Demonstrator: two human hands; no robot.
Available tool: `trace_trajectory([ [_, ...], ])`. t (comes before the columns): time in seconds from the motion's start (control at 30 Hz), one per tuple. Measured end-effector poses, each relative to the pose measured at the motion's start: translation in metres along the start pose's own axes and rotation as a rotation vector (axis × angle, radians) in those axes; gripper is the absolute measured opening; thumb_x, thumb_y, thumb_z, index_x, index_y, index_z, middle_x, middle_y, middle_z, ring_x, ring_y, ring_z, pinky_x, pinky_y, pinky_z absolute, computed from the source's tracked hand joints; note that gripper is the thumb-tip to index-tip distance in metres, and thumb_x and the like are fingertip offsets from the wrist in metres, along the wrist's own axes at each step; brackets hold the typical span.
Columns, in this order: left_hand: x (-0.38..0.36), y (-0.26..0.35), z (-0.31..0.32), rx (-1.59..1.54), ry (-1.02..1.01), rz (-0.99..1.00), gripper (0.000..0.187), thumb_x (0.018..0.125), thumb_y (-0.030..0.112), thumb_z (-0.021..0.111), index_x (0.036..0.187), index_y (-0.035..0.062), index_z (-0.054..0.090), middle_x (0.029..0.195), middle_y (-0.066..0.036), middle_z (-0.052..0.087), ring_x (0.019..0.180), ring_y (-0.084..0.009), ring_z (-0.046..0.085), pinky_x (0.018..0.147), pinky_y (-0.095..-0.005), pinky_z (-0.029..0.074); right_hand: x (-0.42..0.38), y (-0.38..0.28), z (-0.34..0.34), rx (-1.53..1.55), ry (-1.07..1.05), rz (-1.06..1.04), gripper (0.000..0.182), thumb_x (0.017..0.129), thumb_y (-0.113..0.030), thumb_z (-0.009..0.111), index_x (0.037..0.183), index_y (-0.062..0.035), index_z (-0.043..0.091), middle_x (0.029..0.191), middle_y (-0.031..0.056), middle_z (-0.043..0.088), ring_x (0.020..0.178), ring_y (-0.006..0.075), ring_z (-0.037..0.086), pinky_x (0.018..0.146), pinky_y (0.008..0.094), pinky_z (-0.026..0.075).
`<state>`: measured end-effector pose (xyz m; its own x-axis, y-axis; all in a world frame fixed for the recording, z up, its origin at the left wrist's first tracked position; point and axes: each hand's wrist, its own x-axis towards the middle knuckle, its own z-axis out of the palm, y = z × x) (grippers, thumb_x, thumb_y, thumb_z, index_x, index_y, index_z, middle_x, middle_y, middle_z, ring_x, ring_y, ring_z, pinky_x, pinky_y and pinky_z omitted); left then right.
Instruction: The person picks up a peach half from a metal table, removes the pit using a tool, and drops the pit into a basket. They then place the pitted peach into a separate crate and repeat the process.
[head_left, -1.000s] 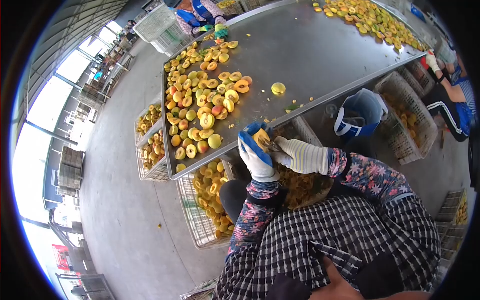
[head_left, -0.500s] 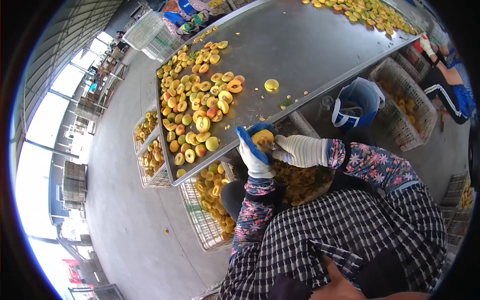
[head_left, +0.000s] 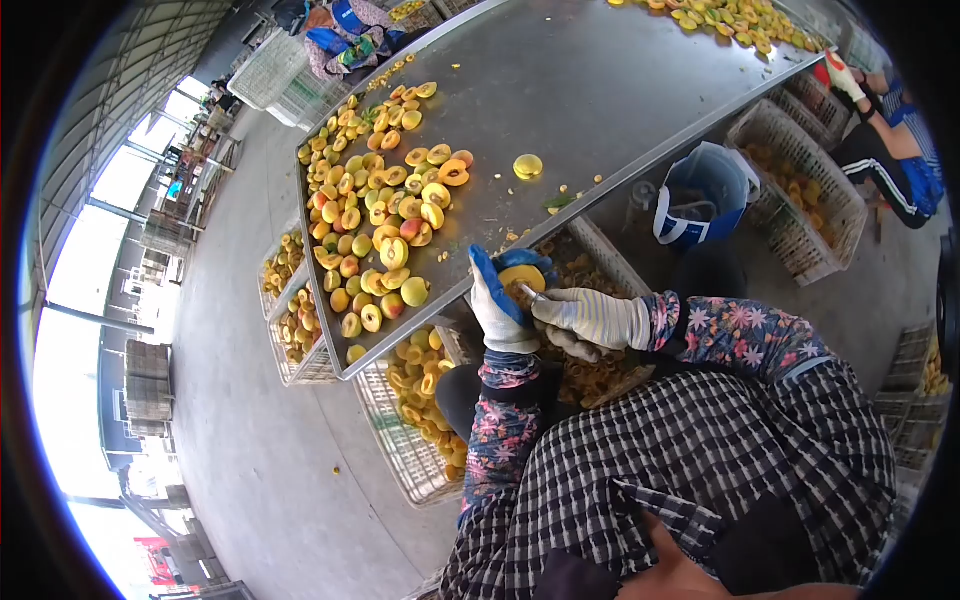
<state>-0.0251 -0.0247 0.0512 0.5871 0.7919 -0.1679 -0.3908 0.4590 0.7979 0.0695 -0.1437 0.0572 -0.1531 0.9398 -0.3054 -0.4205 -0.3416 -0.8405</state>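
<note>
In a white glove with blue-coated fingers, my left hand [head_left: 500, 300] is closed around a peach half [head_left: 520, 278], cut face up. My right hand [head_left: 590, 318], in a striped knit glove, grips a small metal pitting tool [head_left: 532, 293] whose tip meets the middle of that cut face. The tool's working end is partly hidden in the fruit. Both hands are just off the near edge of the metal table [head_left: 490, 120]. Below them stands a crate of peach scraps [head_left: 600, 385]. Many halved peaches [head_left: 395, 215] are heaped on the table's left part.
One peach half [head_left: 528, 166] lies apart on the table, and more peach pieces [head_left: 740, 20] lie at its far end. A blue bucket [head_left: 705, 195] and a crate [head_left: 835, 235] stand to the right. Below the table's left corner is another crate [head_left: 385, 430]. Co-workers sit at the far left and right.
The tool's metal shaft now shows between my right fingers and the peach half, and my right fingers have shifted slightly down. The whole view has moved a little, sliding the table leftward.
</note>
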Motion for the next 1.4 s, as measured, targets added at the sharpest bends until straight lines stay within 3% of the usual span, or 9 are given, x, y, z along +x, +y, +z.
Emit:
trace_trajectory([
  [0.43, 0.005, -0.001, 0.003, -0.09, -0.063, -0.065, 0.054, 0.103, 0.049, 0.045, 0.087, -0.0002, 0.063, 0.075, -0.015, 0.066, 0.072, -0.0278, 0.068, 0.066, -0.0406, 0.06, -0.008, -0.01, -0.012, 0.429, -0.17, 0.169, 0.041, 0.101, -0.053, 0.049, 0.098, -0.0115, 0.054, 0.059, -0.0057, 0.039, 0.041, 0.0045, 0.038, 0.038, 0.0212, 0.028],
  [0.6, 0.014, -0.011, -0.017, 0.485, 0.017, 0.161, 0.029, 0.101, 0.022, 0.057, 0.099, -0.005, 0.068, 0.088, -0.009, 0.071, 0.076, -0.0136, 0.065, 0.067, -0.0274, 0.055, -0.014, -0.008, -0.015, 0.272, -0.077, 0.2, 0.044, 0.102, -0.05, 0.048, 0.101, -0.0062, 0.053, 0.059, -0.0016, 0.045, 0.039, 0.0087, 0.041, 0.036, 0.0238, 0.031],
  [0.7, 0.013, -0.005, -0.029, 0.457, 0.125, 0.103, 0.028, 0.101, 0.022, 0.058, 0.099, -0.0044, 0.069, 0.087, -0.008, 0.071, 0.075, -0.0122, 0.064, 0.068, -0.0252, 0.052, -0.022, -0.014, -0.016, -0.072, -0.035, 0.125, 0.045, 0.103, -0.05, 0.045, 0.102, -0.005, 0.052, 0.059, -0.0009, 0.046, 0.038, 0.0087, 0.041, 0.036, 0.0245, 0.033],
  [0.83, -0.008, 0.025, -0.071, 0.927, 0.12, 0.191, 0.025, 0.099, 0.017, 0.06, 0.104, -0.0051, 0.069, 0.088, -0.005, 0.071, 0.074, -0.0079, 0.06, 0.068, -0.0223, 0.048, -0.013, 0.034, -0.069, -1.358, 0.092, -0.254, 0.041, 0.098, -0.04, 0.054, 0.11, -0.0011, 0.054, 0.072, 0.018, 0.065, 0.065, 0.0352, 0.066, 0.058, 0.042, 0.053],
  [0.87, -0.017, 0.037, -0.079, 0.877, 0.194, 0.237, 0.023, 0.097, 0.016, 0.062, 0.103, -0.0037, 0.07, 0.086, -0.004, 0.071, 0.074, -0.0063, 0.059, 0.067, -0.0223, 0.047, -0.018, 0.021, -0.06, -1.483, 0.062, -0.003, 0.041, 0.097, -0.038, 0.054, 0.113, -0.0003, 0.053, 0.079, 0.021, 0.067, 0.075, 0.0386, 0.066, 0.067, 0.0449, 0.053],
  [0.9, -0.019, 0.047, -0.101, 1.074, 0.291, 0.456, 0.026, 0.092, 0.022, 0.065, 0.097, -0.0025, 0.071, 0.077, -0.011, 0.069, 0.065, -0.0171, 0.063, 0.064, -0.0315, 0.05, -0.024, 0.008, -0.051, -1.594, 0.032, 0.255, 0.041, 0.096, -0.036, 0.053, 0.115, 0.0005, 0.053, 0.085, 0.0239, 0.068, 0.085, 0.042, 0.067, 0.075, 0.0477, 0.053],
  [0.93, -0.033, 0.079, -0.103, 1.183, 0.407, 0.137, 0.029, 0.093, 0.026, 0.064, 0.098, -0.0008, 0.072, 0.085, -0.015, 0.072, 0.073, -0.018, 0.068, 0.068, -0.0324, 0.051, -0.026, 0.016, -0.06, -1.644, -0.005, 0.259, 0.041, 0.096, -0.037, 0.053, 0.116, -0.0007, 0.054, 0.083, 0.0215, 0.068, 0.081, 0.0404, 0.067, 0.073, 0.0473, 0.053],
  [1.03, -0.026, 0.109, -0.173, 1.672, 0.532, 0.208, 0.038, 0.091, 0.036, 0.065, 0.11, 0.0032, 0.069, 0.103, -0.02, 0.07, 0.094, -0.0353, 0.066, 0.086, -0.042, 0.051, -0.028, 0.017, -0.058, -1.627, -0.023, 0.278, 0.041, 0.096, -0.036, 0.053, 0.117, -0.0006, 0.055, 0.084, 0.0215, 0.069, 0.081, 0.0403, 0.067, 0.073, 0.0473, 0.053],
  [1.4, 0.13, 0.072, -0.201, 1.909, 0.308, 0.022, 0.058, 0.081, 0.03, 0.075, 0.134, 0.0122, 0.057, 0.147, -0.025, 0.035, 0.118, -0.0409, 0.057, 0.102, -0.0416, 0.048, -0.005, 0.023, -0.055, -1.52, -0.108, 0.264, 0.045, 0.097, -0.042, 0.052, 0.112, -0.0002, 0.055, 0.083, 0.021, 0.068, 0.081, 0.04, 0.067, 0.074, 0.0472, 0.052],
])
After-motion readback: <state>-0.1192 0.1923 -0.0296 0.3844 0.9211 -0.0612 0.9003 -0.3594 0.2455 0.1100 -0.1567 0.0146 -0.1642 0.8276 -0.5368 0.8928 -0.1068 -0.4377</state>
